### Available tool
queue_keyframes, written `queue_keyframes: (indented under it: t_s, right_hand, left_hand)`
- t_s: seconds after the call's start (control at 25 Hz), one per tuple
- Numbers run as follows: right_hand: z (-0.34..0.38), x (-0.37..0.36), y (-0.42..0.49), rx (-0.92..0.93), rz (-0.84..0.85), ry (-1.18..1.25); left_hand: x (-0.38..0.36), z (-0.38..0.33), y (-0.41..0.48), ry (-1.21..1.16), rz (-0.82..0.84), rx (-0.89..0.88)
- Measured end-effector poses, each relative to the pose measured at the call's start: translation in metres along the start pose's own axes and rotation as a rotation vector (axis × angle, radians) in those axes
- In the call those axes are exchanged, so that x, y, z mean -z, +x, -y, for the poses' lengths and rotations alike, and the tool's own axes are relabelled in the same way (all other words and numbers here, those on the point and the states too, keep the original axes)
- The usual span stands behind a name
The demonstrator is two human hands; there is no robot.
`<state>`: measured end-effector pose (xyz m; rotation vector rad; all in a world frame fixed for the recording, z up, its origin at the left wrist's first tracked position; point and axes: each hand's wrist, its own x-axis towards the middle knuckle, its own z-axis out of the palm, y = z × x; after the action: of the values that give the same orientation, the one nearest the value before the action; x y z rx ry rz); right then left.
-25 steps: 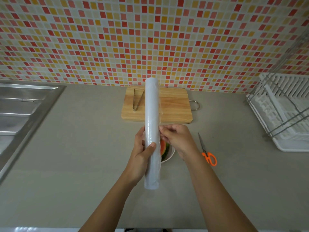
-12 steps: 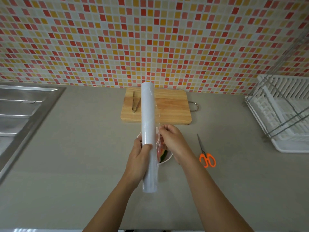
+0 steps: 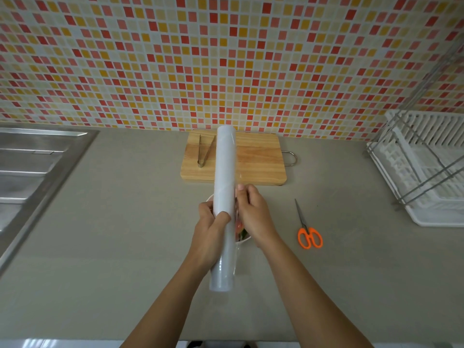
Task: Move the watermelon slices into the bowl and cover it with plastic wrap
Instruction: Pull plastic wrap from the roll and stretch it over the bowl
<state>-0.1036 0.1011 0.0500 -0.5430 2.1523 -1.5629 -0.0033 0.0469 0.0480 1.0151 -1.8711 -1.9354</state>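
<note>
1. Over the middle of the bench (image 3: 125, 234), the plastic wrap roll (image 3: 224, 187) is held pointing away. It's a long white tube with a glossy loose film edge down its right side.
2. Wrapped round it is the left hand (image 3: 209, 234), thumb curled over the top.
3. Right beside the roll, the right hand (image 3: 253, 217) pinches that film edge.
4. Under both hands sits the bowl (image 3: 246, 240), mostly hidden. A bit of the red and green watermelon slices (image 3: 241, 227) peeks out.
5. Off to the right lie the scissors (image 3: 307, 231).
</note>
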Motion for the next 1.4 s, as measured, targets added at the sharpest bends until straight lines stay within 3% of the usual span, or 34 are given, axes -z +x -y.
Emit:
queue_keyframes:
  t_s: [0.64,0.8,1.04,1.24,1.4]
  right_hand:
    - [-0.008,0.001,-0.007,0.121,-0.1,-0.101]
    - [-0.01,0.001,-0.009,0.105,-0.108,-0.1]
    - [-0.01,0.006,-0.011,0.111,-0.116,-0.058]
    - [-0.003,0.002,-0.018,0.168,-0.105,-0.054]
    - [0.001,-0.001,-0.025,0.272,-0.072,-0.067]
  left_hand:
    - [-0.005,0.009,0.002,0.294,-0.258,-0.096]
    - [-0.004,0.01,0.003,0.276,-0.244,-0.059]
    - [0.007,0.004,0.007,-0.018,-0.117,0.063]
    - [0.007,0.004,0.006,0.191,-0.184,-0.02]
    - [0.009,0.006,0.008,0.206,-0.189,-0.043]
